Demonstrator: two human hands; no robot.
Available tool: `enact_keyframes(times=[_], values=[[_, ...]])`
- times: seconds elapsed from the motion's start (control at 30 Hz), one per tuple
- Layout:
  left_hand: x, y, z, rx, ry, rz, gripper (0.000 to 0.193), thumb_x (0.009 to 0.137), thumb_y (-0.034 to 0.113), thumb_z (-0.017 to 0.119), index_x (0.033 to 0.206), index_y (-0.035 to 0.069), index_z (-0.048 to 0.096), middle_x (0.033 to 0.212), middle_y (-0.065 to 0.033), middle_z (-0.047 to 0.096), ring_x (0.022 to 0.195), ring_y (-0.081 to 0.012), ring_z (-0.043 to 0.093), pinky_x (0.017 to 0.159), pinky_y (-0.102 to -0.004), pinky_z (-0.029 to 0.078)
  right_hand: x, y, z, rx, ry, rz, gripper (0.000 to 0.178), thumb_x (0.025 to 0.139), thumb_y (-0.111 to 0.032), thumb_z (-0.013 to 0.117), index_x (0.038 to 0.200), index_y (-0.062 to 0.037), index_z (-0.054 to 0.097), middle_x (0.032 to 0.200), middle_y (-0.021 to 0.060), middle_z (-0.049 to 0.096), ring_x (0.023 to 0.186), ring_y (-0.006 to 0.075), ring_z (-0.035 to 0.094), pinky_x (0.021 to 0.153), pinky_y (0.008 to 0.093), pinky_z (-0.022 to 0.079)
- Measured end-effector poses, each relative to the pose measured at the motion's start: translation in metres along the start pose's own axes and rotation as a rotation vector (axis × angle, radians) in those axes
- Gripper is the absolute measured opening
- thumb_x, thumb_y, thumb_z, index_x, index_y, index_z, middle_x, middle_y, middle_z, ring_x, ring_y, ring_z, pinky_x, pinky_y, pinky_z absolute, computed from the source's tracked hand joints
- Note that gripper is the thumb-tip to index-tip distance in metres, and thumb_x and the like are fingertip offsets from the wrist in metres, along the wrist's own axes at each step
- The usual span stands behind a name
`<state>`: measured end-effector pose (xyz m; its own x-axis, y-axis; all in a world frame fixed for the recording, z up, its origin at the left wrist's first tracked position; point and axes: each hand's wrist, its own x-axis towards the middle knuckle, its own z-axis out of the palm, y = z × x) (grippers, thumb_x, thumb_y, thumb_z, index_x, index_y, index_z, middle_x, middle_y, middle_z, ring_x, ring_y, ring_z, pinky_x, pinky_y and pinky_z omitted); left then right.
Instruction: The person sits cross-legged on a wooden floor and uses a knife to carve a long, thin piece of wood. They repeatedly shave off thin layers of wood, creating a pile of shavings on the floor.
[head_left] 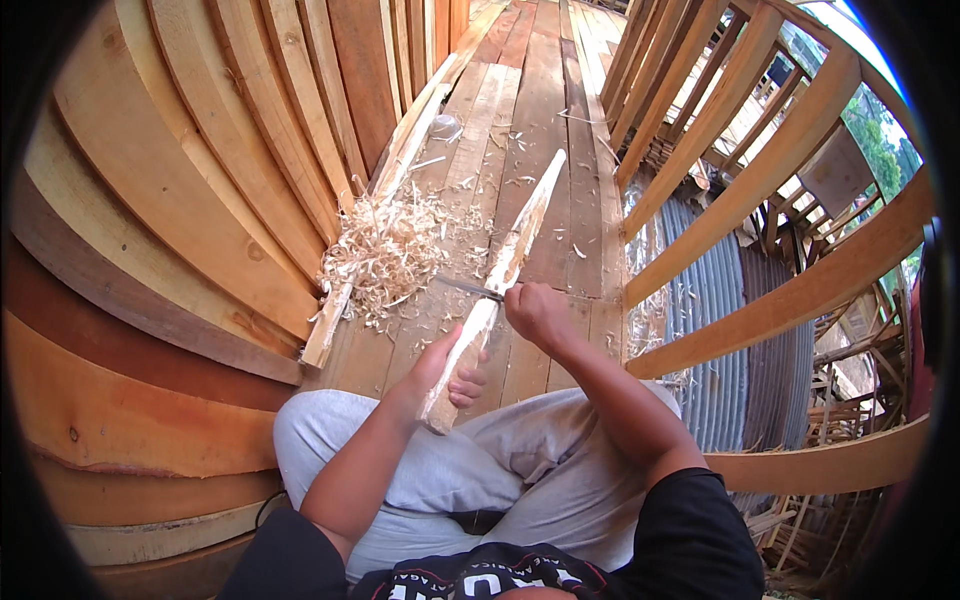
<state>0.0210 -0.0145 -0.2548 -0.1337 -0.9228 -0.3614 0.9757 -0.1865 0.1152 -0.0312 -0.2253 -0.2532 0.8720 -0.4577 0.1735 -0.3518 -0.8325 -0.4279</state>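
Note:
A long pale piece of wood (473, 345), tapering to a point at its far end, slants away from my lap across the floorboards. My left hand (443, 372) is wrapped round its near part, thumb on one side and fingers on the other. Closed in a fist, my right hand (540, 312) grips a knife, its handle hidden in the fingers. The knife's blade (468, 287) points left and lies across the wood about midway along. Patches of rough, darker surface show on the wood beyond the blade.
A heap of curled wood shavings (385, 255) lies left of the wood, against a narrow timber strip (328, 325). Vertical planks (190, 170) wall the left side. Along the right runs a slatted wooden railing (740, 240), with corrugated metal sheets (715, 320) below. A small translucent container (445, 127) sits farther off.

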Motion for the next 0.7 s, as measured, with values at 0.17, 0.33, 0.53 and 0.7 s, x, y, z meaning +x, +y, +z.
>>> enact_keyframes(times=[0.17,0.33,0.53,0.7], values=[[-0.005,-0.001,-0.008,-0.062,-0.053,-0.021,0.054,0.097,0.063,0.037,0.098,0.011,0.048,0.062,0.0032,0.039,0.044,-0.0068,0.033,0.038,-0.0232,0.03,-0.007,-0.026,-0.019,-0.052,-0.19,0.042,0.046,0.09,-0.03,0.042,0.068,0.0009,0.068,0.071,0.0253,0.064,0.067,0.0436,0.064,0.068,0.0529,0.052],[-0.007,0.016,-0.002,-0.069,-0.023,-0.016,0.053,0.097,0.063,0.037,0.097,0.011,0.048,0.062,0.0038,0.039,0.043,-0.0068,0.032,0.038,-0.0239,0.03,0.002,-0.03,-0.011,0.013,-0.071,0.101,0.049,0.091,-0.032,0.043,0.064,0.002,0.065,0.07,0.027,0.063,0.068,0.0459,0.063,0.068,0.0542,0.051],[-0.006,0.004,0.004,-0.051,0.023,0.006,0.054,0.097,0.064,0.037,0.097,0.011,0.049,0.062,0.0042,0.038,0.043,-0.0059,0.032,0.038,-0.0227,0.03,0.015,-0.014,-0.006,-0.049,-0.014,0.066,0.048,0.091,-0.031,0.042,0.065,0.0007,0.067,0.066,0.0244,0.063,0.062,0.0433,0.063,0.066,0.0532,0.051],[-0.006,-0.001,0.004,-0.063,0.025,0.015,0.054,0.097,0.064,0.037,0.096,0.011,0.047,0.062,0.0041,0.038,0.043,-0.0067,0.032,0.038,-0.0231,0.031,0.005,-0.017,-0.001,-0.039,-0.076,0.033,0.048,0.092,-0.03,0.041,0.066,0.0001,0.067,0.066,0.0248,0.063,0.063,0.0437,0.063,0.066,0.0528,0.051]])
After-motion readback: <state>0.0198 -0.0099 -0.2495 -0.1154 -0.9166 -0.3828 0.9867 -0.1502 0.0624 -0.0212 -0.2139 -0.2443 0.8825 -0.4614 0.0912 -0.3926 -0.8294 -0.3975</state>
